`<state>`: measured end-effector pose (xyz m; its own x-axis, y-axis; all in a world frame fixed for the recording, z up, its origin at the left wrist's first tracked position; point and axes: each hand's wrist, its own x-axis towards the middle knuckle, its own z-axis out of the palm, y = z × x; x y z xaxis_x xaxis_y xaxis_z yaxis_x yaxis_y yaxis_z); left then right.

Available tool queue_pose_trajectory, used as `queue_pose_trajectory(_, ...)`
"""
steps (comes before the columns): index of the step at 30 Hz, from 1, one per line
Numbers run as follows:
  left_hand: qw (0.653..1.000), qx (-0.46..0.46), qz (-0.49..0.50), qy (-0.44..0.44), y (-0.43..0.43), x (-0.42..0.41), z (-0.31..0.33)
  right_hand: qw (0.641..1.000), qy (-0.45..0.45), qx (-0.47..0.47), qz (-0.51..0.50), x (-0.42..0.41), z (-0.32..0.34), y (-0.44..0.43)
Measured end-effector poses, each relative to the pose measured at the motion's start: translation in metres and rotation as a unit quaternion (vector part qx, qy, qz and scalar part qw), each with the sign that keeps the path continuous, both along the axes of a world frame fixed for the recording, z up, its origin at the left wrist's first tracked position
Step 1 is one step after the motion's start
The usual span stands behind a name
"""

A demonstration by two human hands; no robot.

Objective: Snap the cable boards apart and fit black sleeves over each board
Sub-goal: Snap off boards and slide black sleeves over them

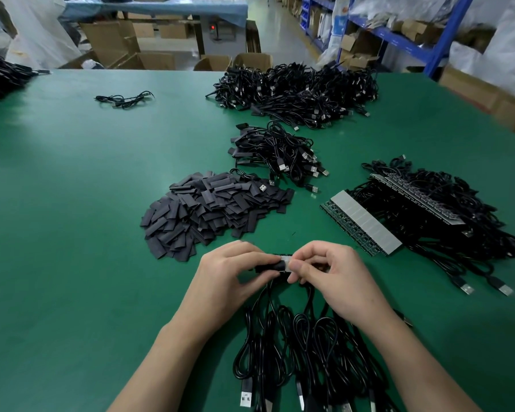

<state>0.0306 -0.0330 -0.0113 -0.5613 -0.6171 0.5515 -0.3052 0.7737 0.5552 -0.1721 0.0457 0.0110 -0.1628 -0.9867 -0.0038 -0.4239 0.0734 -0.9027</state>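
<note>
My left hand [223, 278] pinches a black sleeve [272, 267] that sits partly over the end of a strip of cable boards [285, 259]. My right hand [336, 273] grips that strip from the right, and most of the strip is hidden under its fingers. The boards' black USB cables [298, 346] hang down toward me over the green table [72, 233]. A heap of loose black sleeves [211, 209] lies just beyond my hands.
Unbroken board strips with cables [422, 215] lie at the right. A small pile of sleeved cables [280, 153] and a large cable pile [298, 90] sit farther back. One loose cable [124, 99] lies at the far left. Cardboard boxes and shelving stand past the table.
</note>
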Motion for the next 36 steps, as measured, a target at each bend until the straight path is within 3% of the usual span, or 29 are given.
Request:
queue_pose_trajectory(13,0.998,-0.067,-0.014,0.0,0.0003,-0.0016,-0.0026,1.0,0.023,-0.005,0.0,0.0035,0.0006,0.0031)
queue_pose_trajectory(19,0.999,0.021,-0.005,0.035,0.0014,-0.0016,-0.0021,1.0,0.0,-0.005,0.01,0.0028,0.0023,0.001)
queue_pose_trajectory(26,0.999,0.02,0.024,0.036,0.0028,-0.0031,0.0015,1.0,0.028,-0.011,0.005,-0.0021,0.004,0.0026)
queue_pose_trajectory(31,0.985,0.089,0.088,0.123,0.0006,-0.0005,0.0062,0.998,0.039,-0.044,-0.025,-0.0045,0.0068,0.0028)
queue_pose_trajectory(36,0.969,0.161,0.106,0.154,0.0034,-0.0043,0.0046,0.998,0.025,-0.043,-0.036,0.001,0.0068,0.0035)
